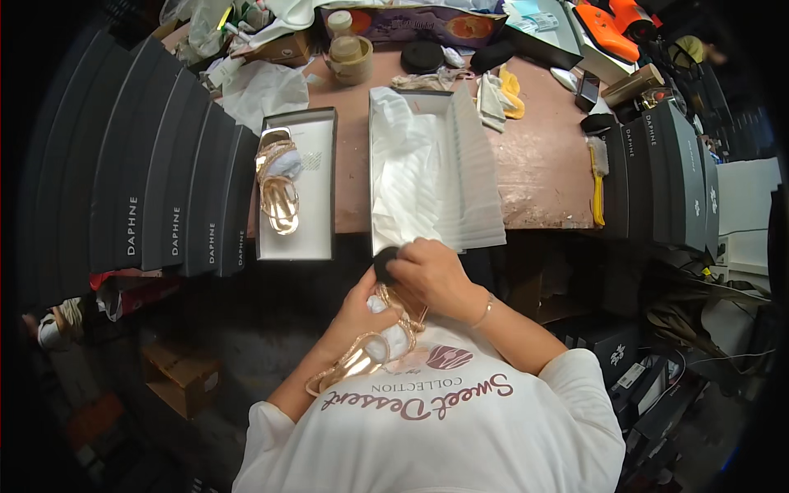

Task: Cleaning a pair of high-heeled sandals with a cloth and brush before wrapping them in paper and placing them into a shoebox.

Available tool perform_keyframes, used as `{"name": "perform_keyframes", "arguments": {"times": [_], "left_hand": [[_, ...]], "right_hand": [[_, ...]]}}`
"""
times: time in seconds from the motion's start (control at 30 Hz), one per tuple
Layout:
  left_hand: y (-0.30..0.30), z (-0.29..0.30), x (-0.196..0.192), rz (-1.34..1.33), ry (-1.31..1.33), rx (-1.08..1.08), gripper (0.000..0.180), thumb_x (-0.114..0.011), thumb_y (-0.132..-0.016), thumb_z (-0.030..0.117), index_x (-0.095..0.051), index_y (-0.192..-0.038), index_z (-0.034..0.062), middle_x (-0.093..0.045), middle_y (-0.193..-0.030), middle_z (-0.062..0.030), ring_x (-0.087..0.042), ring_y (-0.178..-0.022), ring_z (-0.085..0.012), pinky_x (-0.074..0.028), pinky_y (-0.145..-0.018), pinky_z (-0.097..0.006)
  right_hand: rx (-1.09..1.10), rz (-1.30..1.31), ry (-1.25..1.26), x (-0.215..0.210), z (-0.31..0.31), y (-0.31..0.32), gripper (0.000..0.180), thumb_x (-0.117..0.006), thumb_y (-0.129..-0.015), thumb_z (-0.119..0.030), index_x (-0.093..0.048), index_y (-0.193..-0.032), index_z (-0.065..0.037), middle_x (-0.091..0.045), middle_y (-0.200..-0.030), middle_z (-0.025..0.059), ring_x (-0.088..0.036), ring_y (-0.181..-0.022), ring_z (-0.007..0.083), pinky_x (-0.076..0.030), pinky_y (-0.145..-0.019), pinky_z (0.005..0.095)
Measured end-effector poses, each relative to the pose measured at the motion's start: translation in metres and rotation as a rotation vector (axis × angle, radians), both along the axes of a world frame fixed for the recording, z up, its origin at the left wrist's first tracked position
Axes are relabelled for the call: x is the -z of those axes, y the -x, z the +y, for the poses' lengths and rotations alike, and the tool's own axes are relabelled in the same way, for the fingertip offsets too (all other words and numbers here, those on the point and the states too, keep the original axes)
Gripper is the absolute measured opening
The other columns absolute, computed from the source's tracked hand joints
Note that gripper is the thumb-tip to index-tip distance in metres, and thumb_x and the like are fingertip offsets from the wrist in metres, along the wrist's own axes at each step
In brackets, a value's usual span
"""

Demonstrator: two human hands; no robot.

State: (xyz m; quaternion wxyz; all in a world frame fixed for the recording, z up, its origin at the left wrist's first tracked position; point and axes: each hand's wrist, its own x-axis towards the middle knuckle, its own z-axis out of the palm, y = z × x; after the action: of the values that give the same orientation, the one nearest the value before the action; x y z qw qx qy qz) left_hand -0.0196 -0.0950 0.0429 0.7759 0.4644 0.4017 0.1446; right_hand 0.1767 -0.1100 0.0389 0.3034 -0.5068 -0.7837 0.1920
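Note:
I hold a rose-gold strappy sandal close to my chest. My left hand grips it from the left side, near its white stuffing. My right hand is closed over its upper end, fingers by a small black round piece. Just beyond my hands an open white shoe box lies on the table, lined with white tissue paper. To its left a box lid carries the matching sandal.
Stacks of dark shoe boxes stand on the left and right. The brown table holds a tape roll, a black disc, cloths, a yellow brush and orange tools. Cardboard boxes lie on the floor.

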Motion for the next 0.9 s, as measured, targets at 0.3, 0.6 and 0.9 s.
{"name": "perform_keyframes", "arguments": {"times": [0.3, 0.6, 0.9], "left_hand": [[0.010, 0.037, -0.026, -0.098, 0.083, -0.369, 0.072, -0.067, -0.082, 0.004, -0.033, -0.145, 0.0042, -0.060, -0.108, -0.0100, -0.060, -0.099, -0.0145, -0.049, -0.086, -0.027], [-0.026, 0.047, -0.013, -0.278, -0.113, -0.808, 0.064, -0.060, -0.090, 0.010, -0.028, -0.145, 0.0063, -0.044, -0.133, -0.0136, -0.051, -0.115, -0.0178, -0.048, -0.093, -0.032], [0.032, 0.059, -0.009, -0.201, -0.519, -0.111, 0.075, -0.056, -0.086, -0.004, -0.020, -0.151, 0.0082, -0.038, -0.144, -0.0138, -0.046, -0.127, -0.0220, -0.042, -0.103, -0.036]], "right_hand": [[0.702, -0.300, -0.322, -0.021, 0.093, -0.143, 0.039, -0.070, -0.082, -0.010, -0.060, -0.119, -0.005, -0.054, -0.121, 0.0179, -0.054, -0.106, 0.0346, -0.043, -0.089, 0.0445], [-0.125, 0.595, 0.348, -0.015, 0.038, 0.014, 0.080, -0.077, -0.080, -0.013, -0.032, -0.145, -0.005, -0.039, -0.143, 0.0116, -0.047, -0.123, 0.0210, -0.044, -0.099, 0.0355], [-0.096, 0.860, 0.673, -0.021, 0.040, 0.002, 0.046, -0.071, -0.086, -0.011, -0.043, -0.122, -0.004, -0.052, -0.122, 0.0073, -0.057, -0.105, 0.0137, -0.051, -0.085, 0.0283]]}}
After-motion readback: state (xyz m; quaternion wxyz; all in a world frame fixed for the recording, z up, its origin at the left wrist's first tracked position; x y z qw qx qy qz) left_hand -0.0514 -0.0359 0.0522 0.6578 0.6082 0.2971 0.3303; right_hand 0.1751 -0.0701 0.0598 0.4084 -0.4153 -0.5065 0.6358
